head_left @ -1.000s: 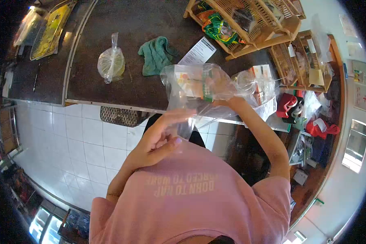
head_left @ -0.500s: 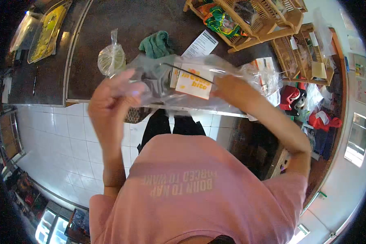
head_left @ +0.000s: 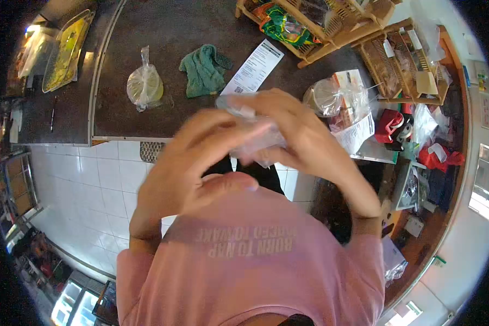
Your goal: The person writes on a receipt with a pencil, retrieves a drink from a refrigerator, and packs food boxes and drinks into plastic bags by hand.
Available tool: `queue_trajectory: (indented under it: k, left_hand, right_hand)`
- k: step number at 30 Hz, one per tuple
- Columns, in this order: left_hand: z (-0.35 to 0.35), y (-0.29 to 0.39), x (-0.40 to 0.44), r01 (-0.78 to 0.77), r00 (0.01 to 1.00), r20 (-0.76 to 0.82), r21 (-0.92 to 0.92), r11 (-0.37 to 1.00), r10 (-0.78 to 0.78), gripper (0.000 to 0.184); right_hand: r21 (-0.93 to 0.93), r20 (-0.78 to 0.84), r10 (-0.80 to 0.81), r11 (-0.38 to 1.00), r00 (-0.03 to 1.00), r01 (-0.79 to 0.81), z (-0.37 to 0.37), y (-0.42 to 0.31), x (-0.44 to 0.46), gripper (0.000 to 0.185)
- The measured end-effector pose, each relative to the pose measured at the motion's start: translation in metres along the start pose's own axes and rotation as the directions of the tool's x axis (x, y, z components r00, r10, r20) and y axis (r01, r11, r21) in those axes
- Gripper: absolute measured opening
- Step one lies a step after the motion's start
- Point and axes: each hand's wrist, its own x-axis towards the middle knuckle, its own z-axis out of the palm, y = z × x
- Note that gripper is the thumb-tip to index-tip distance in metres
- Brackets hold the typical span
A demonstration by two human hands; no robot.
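A crumpled clear plastic bag is bunched between my two hands above the counter's front edge. My right hand is closed round the bag, its fingers bent over the top. My left hand is blurred; its fingers stretch to the right against the plastic, and its thumb points apart, lower down. What lies inside the bunched plastic is hidden. Beyond my hands, a printed paper slip lies beside a folded green cloth. A tied clear bag of pale yellowish contents sits farther left.
On the right are an orange-and-white packet in clear plastic, a round wrapped tub and another printed sheet. Bamboo racks stand at the back right. A tray of yellow items and a pen are at left.
The bag was stretched wide between my hands, with a white-and-orange printed card and a thin dark stick showing. My hands have come together, bunching the plastic; card and stick are out of sight.
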Motion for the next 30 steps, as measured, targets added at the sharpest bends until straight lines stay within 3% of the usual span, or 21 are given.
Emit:
queue_trajectory:
  k: [1, 3, 4, 5, 6, 7, 8, 10, 11, 13, 14, 15, 17, 19, 20, 21, 23, 25, 26, 28, 30]
  left_hand:
    - [-0.018, -0.002, -0.005, -0.058, 0.998, 0.008, 0.243, 0.968, 0.058, 0.06]
    - [-0.012, -0.02, -0.005, 0.003, 0.986, -0.158, 0.314, 0.949, 0.05, 0.066]
    - [-0.01, -0.029, -0.005, 0.041, 0.97, -0.24, 0.341, 0.939, 0.045, 0.069]
    - [0.025, -0.044, -0.001, 0.147, 0.964, -0.236, 0.076, 0.986, -0.126, 0.065]
    - [0.06, -0.059, 0.003, 0.253, 0.929, -0.224, -0.192, 0.948, -0.293, 0.06]
    - [0.084, -0.092, 0.002, 0.197, 0.968, -0.118, -0.192, 0.961, -0.222, 0.056]
    - [0.107, -0.125, 0.001, 0.142, 0.989, -0.01, -0.205, 0.968, -0.147, 0.051]
    - [0.123, -0.185, -0.006, 0.007, 0.991, 0.133, -0.058, 0.998, 0.0, 0.046]
    - [0.127, -0.199, -0.017, 0.206, 0.971, 0.169, -0.241, 0.948, -0.168, 0.043]
    - [0.135, -0.195, -0.018, 0.314, 0.948, 0.047, -0.267, 0.911, -0.313, 0.04]
    - [0.137, -0.176, -0.002, 0.243, 0.96, -0.116, -0.099, 0.965, -0.254, 0.04]
    - [0.135, -0.162, 0.011, 0.184, 0.952, -0.261, 0.083, 0.979, -0.157, 0.04]
    - [0.113, -0.148, 0.021, -0.161, 0.961, -0.127, 0.462, 0.872, 0.245, 0.052]
    - [0.09, -0.127, 0.016, 0.052, 0.982, -0.188, 0.421, 0.906, 0.031, 0.051]
    - [0.084, -0.118, 0.011, 0.155, 0.973, -0.22, 0.404, 0.901, -0.068, 0.049]
    - [0.082, -0.113, 0.002, 0.217, 0.962, -0.232, 0.342, 0.914, -0.142, 0.049]
    - [0.107, -0.118, -0.02, 0.239, 0.953, -0.233, 0.19, 0.952, -0.193, 0.048]
    - [0.142, -0.132, -0.037, 0.21, 0.953, -0.247, 0.116, 0.971, -0.176, 0.048]
    - [0.154, -0.137, -0.038, 0.196, 0.949, -0.272, 0.118, 0.973, -0.158, 0.047]
    - [0.17, -0.147, -0.03, 0.166, 0.936, -0.336, 0.162, 0.973, -0.104, 0.047]
    - [0.177, -0.149, -0.026, 0.164, 0.919, -0.387, 0.206, 0.965, -0.073, 0.046]
  right_hand:
    - [0.043, -0.04, -0.023, 0.999, 0.999, 0.024, 0.004, 0.003, -0.001, 0.033]
    - [-0.06, 0.037, -0.086, 0.994, 0.996, 0.088, -0.01, 0.006, -0.005, 0.031]
    - [0.0, 0.063, -0.192, 0.981, 0.979, 0.192, -0.009, 0.011, -0.011, 0.031]
    - [-0.007, 0.069, -0.22, 0.975, 0.973, 0.221, -0.005, 0.007, -0.014, 0.029]
    - [-0.011, 0.086, -0.256, 0.966, 0.963, 0.258, 0.002, 0.0, -0.013, 0.027]
    - [-0.019, 0.1, -0.297, 0.954, 0.95, 0.3, 0.005, -0.003, -0.013, 0.026]
    - [-0.195, 0.202, -0.295, 0.922, 0.934, 0.334, -0.002, 0.003, -0.021, 0.057]
    - [-0.008, 0.068, 0.1, 0.995, 0.993, -0.1, -0.036, 0.029, -0.06, 0.087]
    - [0.023, 0.09, 0.229, 0.972, 0.969, -0.232, -0.032, 0.043, -0.075, 0.1]
    - [-0.005, 0.174, 0.399, 0.915, 0.9, -0.404, -0.004, 0.081, -0.11, 0.123]
    - [-0.06, 0.223, 0.448, 0.893, 0.866, -0.446, 0.017, 0.102, -0.128, 0.134]
    - [0.28, 0.183, 0.437, 0.836, 0.881, -0.473, 0.054, 0.107, -0.122, 0.115]
    - [0.528, 0.329, 0.558, 0.56, 0.762, -0.639, 0.084, 0.083, -0.072, 0.079]
    - [0.818, 0.242, 0.621, 0.282, 0.745, -0.501, 0.115, 0.091, -0.07, 0.06]
    - [0.665, 0.136, 0.54, 0.572, 0.831, -0.481, 0.133, 0.111, -0.075, 0.054]
    - [0.51, 0.061, 0.479, 0.739, 0.875, -0.44, 0.148, 0.117, -0.077, 0.052]
    - [0.197, -0.073, 0.393, 0.907, 0.916, -0.373, 0.177, 0.116, -0.082, 0.05]
    - [0.204, -0.201, 0.449, 0.889, 0.871, -0.411, 0.187, 0.09, -0.076, 0.05]
    - [0.339, -0.264, 0.537, 0.829, 0.801, -0.444, 0.177, 0.069, -0.062, 0.049]
    - [0.446, -0.219, 0.617, 0.752, 0.756, -0.485, 0.162, 0.048, -0.059, 0.053]
    - [0.396, -0.018, 0.591, 0.745, 0.806, -0.537, 0.145, 0.044, -0.078, 0.061]
